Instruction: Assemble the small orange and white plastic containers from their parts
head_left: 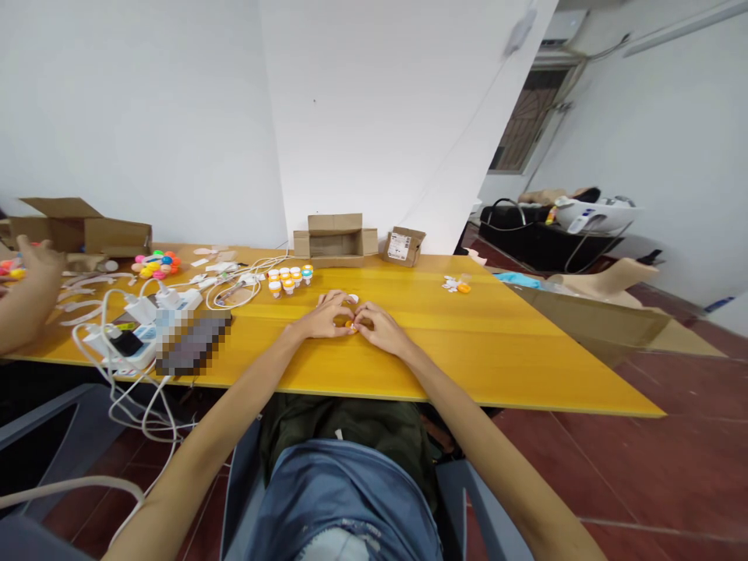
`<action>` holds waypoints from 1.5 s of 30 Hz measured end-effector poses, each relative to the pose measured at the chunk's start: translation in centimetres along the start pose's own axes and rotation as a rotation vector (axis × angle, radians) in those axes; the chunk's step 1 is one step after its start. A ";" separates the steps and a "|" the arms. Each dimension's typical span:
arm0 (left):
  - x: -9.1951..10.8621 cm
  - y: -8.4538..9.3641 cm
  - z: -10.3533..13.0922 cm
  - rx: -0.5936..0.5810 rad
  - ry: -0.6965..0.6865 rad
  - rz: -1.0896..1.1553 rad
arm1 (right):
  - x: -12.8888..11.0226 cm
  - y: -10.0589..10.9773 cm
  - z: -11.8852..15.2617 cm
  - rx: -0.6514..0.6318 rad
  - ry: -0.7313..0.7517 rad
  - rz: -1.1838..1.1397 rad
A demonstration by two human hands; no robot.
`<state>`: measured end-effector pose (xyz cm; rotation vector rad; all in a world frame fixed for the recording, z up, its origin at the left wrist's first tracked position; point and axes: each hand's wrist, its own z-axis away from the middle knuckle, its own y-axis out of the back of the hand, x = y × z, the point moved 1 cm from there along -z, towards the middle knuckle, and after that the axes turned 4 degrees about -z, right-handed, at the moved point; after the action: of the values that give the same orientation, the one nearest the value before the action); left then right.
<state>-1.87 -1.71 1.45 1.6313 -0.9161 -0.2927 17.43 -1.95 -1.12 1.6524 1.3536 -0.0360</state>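
Note:
My left hand (325, 318) and my right hand (381, 327) meet over the middle of the table. Their fingertips pinch a small orange-and-white piece (351, 327) from both sides; most of it is hidden by the fingers. Just beyond the fingers lies a small round white piece (353, 298). To the left of my hands stands a close group of small white-and-orange capped pieces (288, 277), one with a blue ring. Farther right is a little pile of loose white parts (449, 284) with an orange piece (463, 288) beside it.
An open cardboard box (335, 240) and a smaller box (404, 245) stand by the wall. At left are a power strip (146, 354) with tangled white cables, colourful balls (157, 265), a larger box (117, 236) and another person's arm (35, 296). The table's front edge runs before me.

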 end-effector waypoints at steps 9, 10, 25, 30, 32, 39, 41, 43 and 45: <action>0.2 0.1 0.0 0.001 -0.004 -0.004 | -0.7 0.2 0.2 0.053 0.064 0.057; 0.2 0.2 0.0 0.001 -0.006 -0.004 | -0.8 0.2 0.2 0.061 0.066 0.055; 0.0 1.3 0.0 0.038 0.044 0.062 | -0.8 0.4 0.2 0.074 0.037 0.070; -1.3 2.4 0.5 0.050 0.093 0.046 | -0.8 0.5 0.2 0.061 0.002 0.070; -1.7 2.6 0.8 0.018 0.108 0.043 | -0.7 0.5 0.2 0.061 -0.005 0.070; -1.9 2.6 1.2 -0.046 0.098 0.037 | -0.3 0.5 0.2 0.021 -0.014 0.071; -1.9 2.6 1.3 -0.048 0.108 0.032 | -0.4 0.4 0.2 -0.006 -0.006 0.068; -1.9 2.6 1.3 -0.045 0.118 0.025 | -0.4 0.3 0.2 -0.047 0.003 0.068; -1.8 2.7 1.3 -0.041 0.124 0.022 | -0.4 0.2 0.3 -0.081 0.016 0.074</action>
<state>-5.00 -1.43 2.98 1.5821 -0.8282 -0.1919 17.61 -2.41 -0.92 1.6367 1.2877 0.0744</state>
